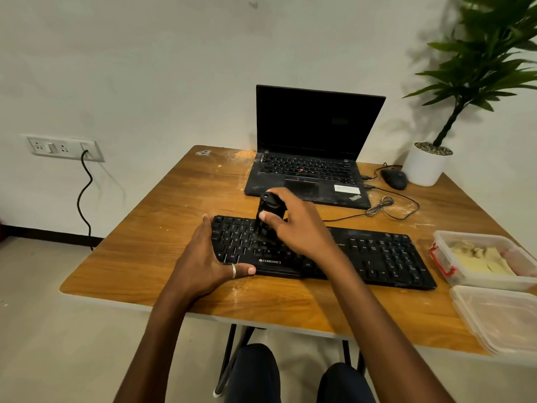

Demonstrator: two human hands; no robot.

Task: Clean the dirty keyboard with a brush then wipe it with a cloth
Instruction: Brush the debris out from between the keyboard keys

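Observation:
A black keyboard [377, 254] lies across the wooden table [145, 228], dusty on its left half. My right hand [299, 225] is shut on a black brush [266, 216], held upright with its bristles down on the keys of the left half. My left hand [203, 257] grips the keyboard's left end, thumb on the front edge and fingers along the side. The cloth cannot be told apart with certainty; pale material lies in a clear box [482, 260] at the right.
An open black laptop [308, 170] stands behind the keyboard, with a mouse [393, 178], coiled cables [380, 206] and a white plant pot [424, 167] at the back right. A clear lid [499, 318] lies at the front right edge. Dust streaks mark the table.

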